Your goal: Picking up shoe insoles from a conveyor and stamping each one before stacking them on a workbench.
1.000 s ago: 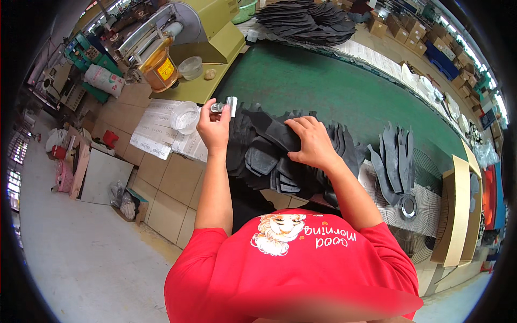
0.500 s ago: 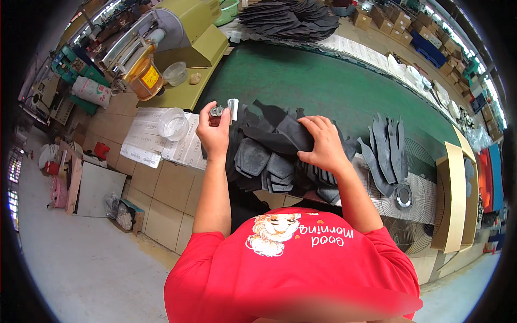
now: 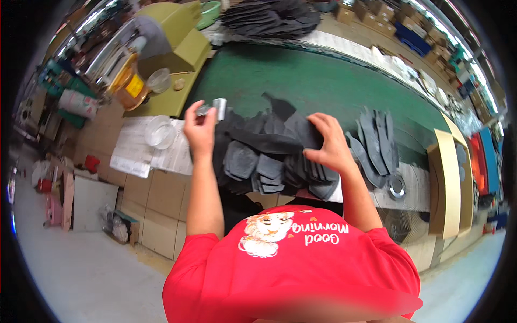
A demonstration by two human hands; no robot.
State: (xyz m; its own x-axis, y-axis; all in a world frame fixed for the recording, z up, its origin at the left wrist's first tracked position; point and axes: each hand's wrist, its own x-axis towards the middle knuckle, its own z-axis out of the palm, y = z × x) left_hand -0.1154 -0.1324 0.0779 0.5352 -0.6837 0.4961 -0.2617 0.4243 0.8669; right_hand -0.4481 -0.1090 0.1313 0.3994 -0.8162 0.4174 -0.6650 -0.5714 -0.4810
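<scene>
A: What's the biggest thing by the hands?
B: The green work surface (image 3: 237,70), with a heap of dark pieces (image 3: 240,160) along its near edge.
A: And where is that heap, relative to the hands?
B: Mostly between them, spreading toward the person's red shirt (image 3: 301,269). A smaller fan of dark strips (image 3: 375,142) lies just beyond the right hand (image 3: 329,142).
A: How is that hand set?
B: Wide, the thumb well apart from the fingers, with the right end of a dark piece (image 3: 300,130) in the space between. I can't tell whether it grips firmly.
A: The left hand (image 3: 198,129)?
B: Narrow: thumb and fingers pinch a small silvery object (image 3: 219,109), raised at the heap's left edge. Its exact kind is too blurred to tell.
</scene>
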